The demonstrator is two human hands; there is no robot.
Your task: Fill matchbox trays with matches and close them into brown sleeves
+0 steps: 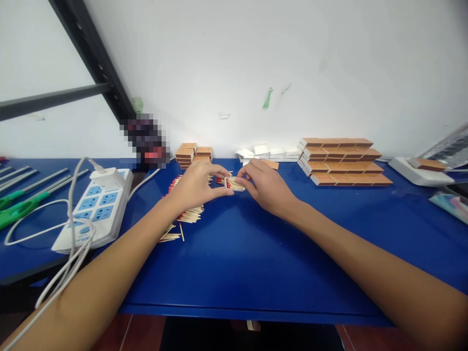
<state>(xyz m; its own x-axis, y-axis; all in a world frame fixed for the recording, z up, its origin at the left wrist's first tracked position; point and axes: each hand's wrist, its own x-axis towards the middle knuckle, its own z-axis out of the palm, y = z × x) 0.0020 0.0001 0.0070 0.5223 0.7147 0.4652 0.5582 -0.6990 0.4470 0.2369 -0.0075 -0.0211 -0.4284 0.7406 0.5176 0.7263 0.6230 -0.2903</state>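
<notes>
Between my two hands is a small white matchbox tray (239, 188) with red-tipped matches (231, 182) in it. My left hand (199, 184) curves around its left end, thumb at the front and fingers behind. At the right end, my right hand (261, 184) is closed, thumb and fingertips pinched at the matches; how many it grips is hidden. Under and beside my left hand lies a loose pile of matches (192, 214), partly covered by that hand. A single match (182, 232) lies apart at the front of the pile.
Orange matchboxes (343, 168) stand stacked in rows at back right, more matchboxes (188, 152) at back left. White trays (277, 154) line the wall. A power strip (100, 209) with cables, green-handled tools (22, 207) and a white device (417, 173) lie on the blue table (234, 273).
</notes>
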